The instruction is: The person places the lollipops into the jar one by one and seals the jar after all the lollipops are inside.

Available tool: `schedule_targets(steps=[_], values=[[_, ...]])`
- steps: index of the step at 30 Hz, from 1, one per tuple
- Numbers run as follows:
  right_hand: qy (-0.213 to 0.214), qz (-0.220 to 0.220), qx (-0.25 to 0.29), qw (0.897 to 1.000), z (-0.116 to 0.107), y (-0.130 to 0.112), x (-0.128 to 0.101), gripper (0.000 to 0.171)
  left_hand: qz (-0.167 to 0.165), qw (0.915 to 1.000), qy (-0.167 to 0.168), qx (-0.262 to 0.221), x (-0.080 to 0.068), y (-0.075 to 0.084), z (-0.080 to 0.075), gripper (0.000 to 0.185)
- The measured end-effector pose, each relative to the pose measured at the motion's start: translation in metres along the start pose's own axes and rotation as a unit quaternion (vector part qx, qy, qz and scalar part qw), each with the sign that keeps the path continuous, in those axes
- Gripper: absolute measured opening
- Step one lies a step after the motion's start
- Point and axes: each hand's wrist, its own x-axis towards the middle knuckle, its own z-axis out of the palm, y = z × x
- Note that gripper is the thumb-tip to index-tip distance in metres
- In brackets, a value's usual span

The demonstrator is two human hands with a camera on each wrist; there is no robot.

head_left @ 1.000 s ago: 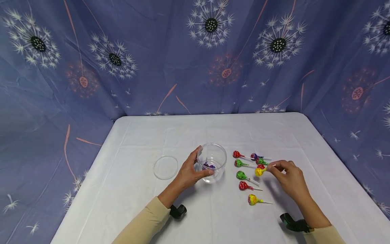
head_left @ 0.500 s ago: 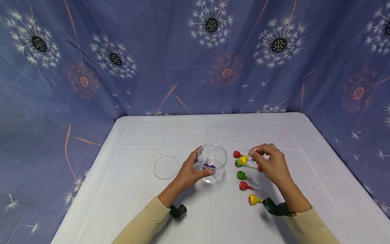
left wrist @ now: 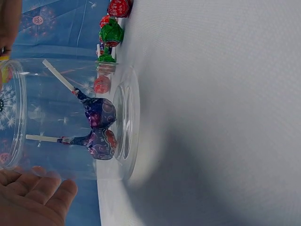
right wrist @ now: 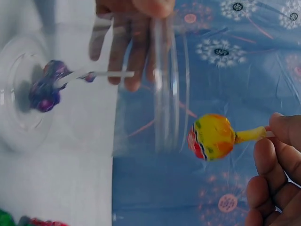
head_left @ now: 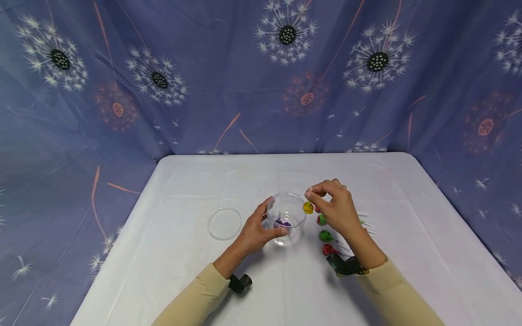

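Note:
A clear plastic jar (head_left: 287, 217) stands upright on the white table, and my left hand (head_left: 267, 222) grips its side. Two purple lollipops (left wrist: 99, 127) lie at its bottom. My right hand (head_left: 311, 194) pinches the stick of a yellow lollipop (head_left: 308, 208), whose head hangs just right of the jar's rim. In the right wrist view the yellow lollipop (right wrist: 211, 136) is level with the jar's mouth (right wrist: 162, 94) and outside it. Green (head_left: 325, 235) and red (head_left: 327, 249) lollipops lie on the table under my right forearm; others are partly hidden.
The jar's clear round lid (head_left: 224, 223) lies flat to the left of my left hand. A white cloth covers the table (head_left: 195, 181). Blue dandelion-print fabric (head_left: 244, 81) hangs behind and on both sides.
My right hand lifted the yellow lollipop out of the group on the table and carried it left and up to the jar's rim. My left hand kept its hold on the jar.

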Motion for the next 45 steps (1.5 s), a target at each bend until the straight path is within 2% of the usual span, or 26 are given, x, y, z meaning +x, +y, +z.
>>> schedule_targets(steps=[6, 11, 15, 22, 31, 40, 45], values=[[-0.011, -0.026, -0.005, 1.000, 0.010, -0.006, 0.004, 0.004, -0.007, 1.0000, -0.001, 0.000, 0.002, -0.001, 0.001, 0.096], [-0.036, -0.037, -0.034, 0.998, 0.026, -0.002, 0.004, 0.006, 0.006, 0.9999, -0.004, -0.010, 0.002, -0.002, 0.001, 0.095], [-0.054, -0.051, -0.058, 0.996, 0.036, 0.004, 0.001, 0.006, -0.003, 1.0000, -0.005, -0.006, 0.002, -0.003, 0.002, 0.095], [-0.060, -0.078, -0.104, 0.990, 0.045, 0.008, 0.000, 0.006, -0.004, 1.0000, -0.004, -0.003, 0.002, -0.003, 0.002, 0.095], [-0.063, -0.088, -0.136, 0.985, 0.047, 0.007, 0.000, 0.008, -0.004, 1.0000, -0.004, 0.000, 0.001, -0.002, 0.000, 0.096], [-0.037, -0.113, -0.106, 0.987, 0.036, 0.006, -0.005, 0.012, 0.014, 0.9999, 0.002, -0.005, 0.000, -0.003, -0.001, 0.094], [-0.028, -0.100, -0.104, 0.989, 0.024, 0.005, -0.008, 0.013, 0.017, 0.9998, 0.001, -0.006, 0.001, -0.003, 0.000, 0.094]])
